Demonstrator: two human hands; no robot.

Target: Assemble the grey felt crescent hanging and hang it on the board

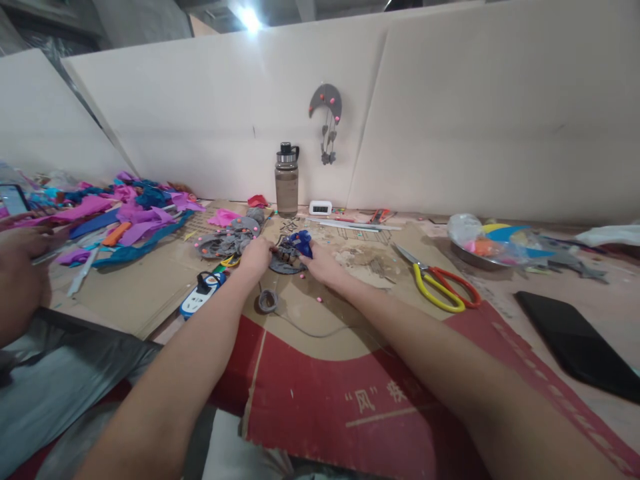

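Note:
Both my arms reach far out over a cardboard-covered table [350,373]. My left hand [257,257] is closed at the left edge of a dark grey felt piece [287,265] lying flat on the cardboard. My right hand [321,265] is closed on a blue glue gun [302,242], held over that felt piece. Small pink beads lie scattered around it. A grey coil of cord [268,300] sits just in front of my hands.
A heap of pink, purple and blue fabric scraps [125,210] lies at left, beside another person's hand [20,273]. Also here: power strip [203,293], water bottle [287,179], yellow-and-red scissors [440,285], a bowl with plastic bags [480,247], a black phone [580,343].

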